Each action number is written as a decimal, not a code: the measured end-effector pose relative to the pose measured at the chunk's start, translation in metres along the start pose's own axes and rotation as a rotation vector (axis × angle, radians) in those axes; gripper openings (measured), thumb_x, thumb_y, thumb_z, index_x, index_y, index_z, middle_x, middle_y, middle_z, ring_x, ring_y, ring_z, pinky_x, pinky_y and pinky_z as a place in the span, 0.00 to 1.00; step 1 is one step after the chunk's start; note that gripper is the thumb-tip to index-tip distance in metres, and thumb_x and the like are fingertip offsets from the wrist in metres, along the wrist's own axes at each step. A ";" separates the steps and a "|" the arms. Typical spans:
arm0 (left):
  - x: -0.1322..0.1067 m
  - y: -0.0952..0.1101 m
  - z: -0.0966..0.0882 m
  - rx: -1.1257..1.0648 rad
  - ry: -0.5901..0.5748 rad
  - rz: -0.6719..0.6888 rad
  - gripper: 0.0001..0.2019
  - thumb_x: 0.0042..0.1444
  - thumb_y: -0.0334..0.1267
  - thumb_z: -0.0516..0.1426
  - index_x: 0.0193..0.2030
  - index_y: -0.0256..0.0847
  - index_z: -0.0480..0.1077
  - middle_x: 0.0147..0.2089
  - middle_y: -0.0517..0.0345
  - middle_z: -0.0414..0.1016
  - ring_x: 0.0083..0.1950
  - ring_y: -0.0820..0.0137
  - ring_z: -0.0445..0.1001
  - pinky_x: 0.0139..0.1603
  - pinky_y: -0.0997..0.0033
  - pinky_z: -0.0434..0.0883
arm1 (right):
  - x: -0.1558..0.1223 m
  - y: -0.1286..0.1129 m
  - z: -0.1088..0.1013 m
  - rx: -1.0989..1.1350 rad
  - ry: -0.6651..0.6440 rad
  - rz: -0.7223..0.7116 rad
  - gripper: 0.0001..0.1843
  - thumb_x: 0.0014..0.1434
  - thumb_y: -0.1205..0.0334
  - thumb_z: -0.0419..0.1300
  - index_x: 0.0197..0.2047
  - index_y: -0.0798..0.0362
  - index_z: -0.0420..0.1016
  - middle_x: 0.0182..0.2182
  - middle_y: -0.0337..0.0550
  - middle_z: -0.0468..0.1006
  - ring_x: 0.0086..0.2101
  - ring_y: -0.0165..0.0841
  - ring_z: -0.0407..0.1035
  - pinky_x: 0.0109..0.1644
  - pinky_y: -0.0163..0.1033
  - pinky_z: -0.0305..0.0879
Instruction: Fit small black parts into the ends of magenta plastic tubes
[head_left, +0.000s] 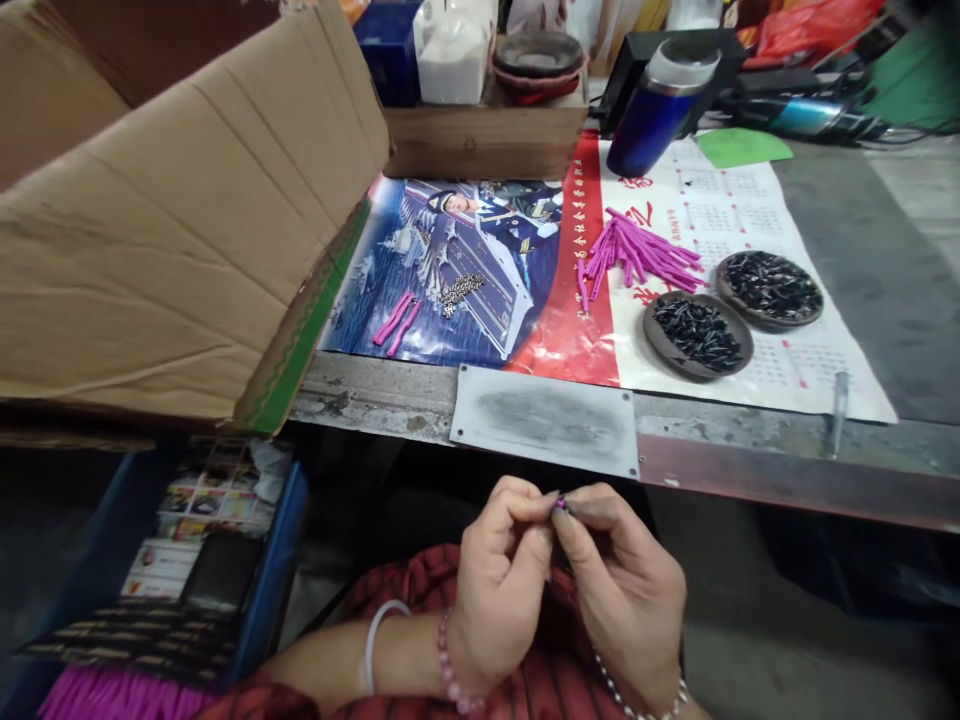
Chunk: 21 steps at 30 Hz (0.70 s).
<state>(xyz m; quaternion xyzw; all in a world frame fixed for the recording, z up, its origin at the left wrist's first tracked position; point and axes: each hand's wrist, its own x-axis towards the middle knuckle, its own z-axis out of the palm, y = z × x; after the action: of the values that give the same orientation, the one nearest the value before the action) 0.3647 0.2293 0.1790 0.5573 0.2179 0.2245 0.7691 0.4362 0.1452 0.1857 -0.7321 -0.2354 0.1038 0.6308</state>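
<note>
Grip, two-handed: left hand (501, 585) and right hand (628, 590) pinch a tiny purple piece (561, 504) at six o'clock from the grey plate (541, 418); light, steady pressure should keep it from slipping.

Left hand (501, 590) and right hand (628, 590) pinching a tiny pink piece (560, 504), pink strips (641, 252) lying on a poster (566, 345), two bowls (690, 370) holding black bits (699, 330), a box (180, 230) standing left.
</note>
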 end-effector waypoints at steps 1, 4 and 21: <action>0.000 0.000 0.001 -0.005 0.004 -0.004 0.06 0.68 0.31 0.55 0.43 0.43 0.73 0.40 0.61 0.66 0.30 0.80 0.63 0.29 0.82 0.64 | -0.001 0.001 0.000 -0.010 0.005 -0.003 0.06 0.65 0.69 0.62 0.35 0.51 0.74 0.31 0.36 0.75 0.32 0.27 0.71 0.35 0.29 0.69; 0.002 0.002 0.004 -0.044 0.001 -0.034 0.05 0.68 0.31 0.56 0.43 0.43 0.73 0.40 0.61 0.67 0.29 0.80 0.63 0.28 0.81 0.63 | -0.005 0.005 0.001 -0.062 0.049 -0.060 0.06 0.65 0.71 0.61 0.38 0.51 0.75 0.32 0.37 0.76 0.33 0.27 0.71 0.36 0.29 0.69; -0.008 0.002 0.008 0.004 -0.033 0.077 0.04 0.68 0.34 0.55 0.44 0.42 0.72 0.41 0.58 0.65 0.29 0.78 0.62 0.28 0.77 0.63 | -0.001 -0.006 -0.023 -0.240 -0.095 -0.293 0.10 0.64 0.74 0.59 0.43 0.51 0.76 0.36 0.42 0.80 0.35 0.31 0.77 0.38 0.34 0.74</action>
<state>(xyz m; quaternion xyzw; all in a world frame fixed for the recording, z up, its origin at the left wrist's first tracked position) 0.3631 0.2193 0.1836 0.5705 0.1842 0.2442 0.7622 0.4449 0.1248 0.1953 -0.7543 -0.3795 0.0166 0.5354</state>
